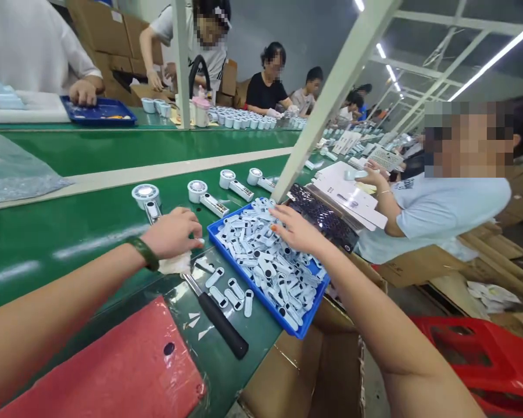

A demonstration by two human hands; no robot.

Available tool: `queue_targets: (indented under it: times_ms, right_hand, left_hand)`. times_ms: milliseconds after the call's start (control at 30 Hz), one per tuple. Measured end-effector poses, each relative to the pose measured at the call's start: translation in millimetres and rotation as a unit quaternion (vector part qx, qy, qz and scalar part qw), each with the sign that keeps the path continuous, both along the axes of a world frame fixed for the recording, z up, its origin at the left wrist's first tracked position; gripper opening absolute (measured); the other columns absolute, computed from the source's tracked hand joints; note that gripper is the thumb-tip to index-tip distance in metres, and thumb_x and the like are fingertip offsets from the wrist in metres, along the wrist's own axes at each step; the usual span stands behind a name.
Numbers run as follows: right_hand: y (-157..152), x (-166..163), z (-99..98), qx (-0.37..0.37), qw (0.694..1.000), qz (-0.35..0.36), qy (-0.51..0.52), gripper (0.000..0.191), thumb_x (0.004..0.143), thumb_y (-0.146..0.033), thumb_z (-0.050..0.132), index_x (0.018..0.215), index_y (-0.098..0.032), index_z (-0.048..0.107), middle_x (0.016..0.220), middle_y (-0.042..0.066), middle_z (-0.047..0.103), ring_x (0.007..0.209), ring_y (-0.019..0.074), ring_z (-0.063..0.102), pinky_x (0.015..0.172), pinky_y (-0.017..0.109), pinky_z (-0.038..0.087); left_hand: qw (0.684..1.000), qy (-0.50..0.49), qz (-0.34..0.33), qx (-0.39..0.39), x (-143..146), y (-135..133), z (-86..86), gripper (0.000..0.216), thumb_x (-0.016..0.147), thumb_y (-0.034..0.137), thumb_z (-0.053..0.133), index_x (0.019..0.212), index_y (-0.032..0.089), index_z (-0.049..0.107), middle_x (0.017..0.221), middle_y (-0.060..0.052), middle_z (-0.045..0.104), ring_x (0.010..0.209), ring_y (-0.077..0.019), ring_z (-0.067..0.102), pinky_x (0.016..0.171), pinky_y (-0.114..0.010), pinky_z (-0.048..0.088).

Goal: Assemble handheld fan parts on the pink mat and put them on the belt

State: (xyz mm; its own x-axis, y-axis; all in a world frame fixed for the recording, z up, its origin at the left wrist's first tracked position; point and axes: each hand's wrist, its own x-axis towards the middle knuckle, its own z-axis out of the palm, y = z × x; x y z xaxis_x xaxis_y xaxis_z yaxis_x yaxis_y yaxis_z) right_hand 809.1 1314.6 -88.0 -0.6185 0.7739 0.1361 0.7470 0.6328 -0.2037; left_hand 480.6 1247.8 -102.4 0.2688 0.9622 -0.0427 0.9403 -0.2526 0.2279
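Note:
My left hand is above the green bench, its fingers curled together. A pale speck shows at its fingertips, too small to name. Just beyond it is an open handheld fan body, its handle partly hidden by the hand. Under the wrist lies a crumpled white cloth. My right hand reaches over a blue tray heaped with pale blue handle covers. Its fingers are apart and seem to touch the top of the heap. Several loose covers lie beside a black-handled hammer.
A red wrapped pad covers the near bench. More fan bodies lie on the green belt, left of a slanted post. A cardboard box stands below the tray. A co-worker holds parts at right; others work across the belt.

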Motion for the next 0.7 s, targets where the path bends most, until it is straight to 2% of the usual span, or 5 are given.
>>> queue_targets:
  times_ms: [100,267,467,600,700]
  right_hand:
    - [-12.3,2.4,-24.1,0.023,1.0,-0.003,-0.017,0.05,0.102,-0.044,0.056,0.149,-0.027,0.054,0.157,0.006,0.045,0.153,0.0353,0.022,0.126,0.055,0.023]
    - [-51.9,26.0,-33.5,0.043,0.998,0.047,0.016,0.044,0.105,-0.042,0.049,0.146,-0.028,0.057,0.155,0.006,0.048,0.146,0.0328,0.035,0.122,0.055,0.03]
    - [-65.1,54.8,-34.8,0.077,0.985,0.031,0.149,0.041,0.108,-0.04,0.04,0.14,-0.027,0.061,0.15,0.008,0.053,0.141,0.0279,0.046,0.119,0.055,0.037]
    - [-32.0,31.4,-26.0,0.079,0.987,-0.048,0.132,0.051,0.106,-0.038,0.041,0.15,-0.014,0.05,0.159,0.013,0.042,0.146,0.0261,0.04,0.121,0.047,0.036]
    - [-5.5,11.7,-22.7,0.035,0.994,-0.087,0.058,0.058,0.107,-0.04,0.043,0.157,-0.011,0.04,0.162,0.012,0.036,0.151,0.0273,0.031,0.125,0.048,0.029]
  left_hand:
    - [0.996,-0.066,0.01,0.056,3.4,-12.9,15.7,0.032,0.09,0.048,0.055,0.092,0.023,0.074,0.106,-0.006,0.071,0.106,-0.0272,0.06,0.099,-0.04,0.048]
    - [0.986,-0.143,-0.057,0.058,43.3,-8.6,16.5,0.042,0.096,0.047,0.046,0.123,0.024,0.068,0.131,-0.004,0.068,0.12,-0.0224,0.061,0.11,-0.036,0.045]
    - [0.985,-0.089,-0.076,0.124,111.9,87.5,2.4,0.057,0.1,0.044,0.041,0.151,0.019,0.044,0.157,-0.01,0.046,0.149,-0.0275,0.038,0.123,-0.042,0.033]
    - [0.987,-0.072,-0.06,0.128,149.5,147.5,-7.7,0.05,0.097,0.036,0.045,0.14,0.012,0.055,0.143,-0.017,0.06,0.14,-0.0329,0.05,0.119,-0.046,0.037]
    - [0.988,-0.062,-0.065,0.124,161.0,161.7,-17.0,0.046,0.097,0.033,0.041,0.13,0.007,0.06,0.131,-0.023,0.066,0.133,-0.0366,0.056,0.117,-0.051,0.038]
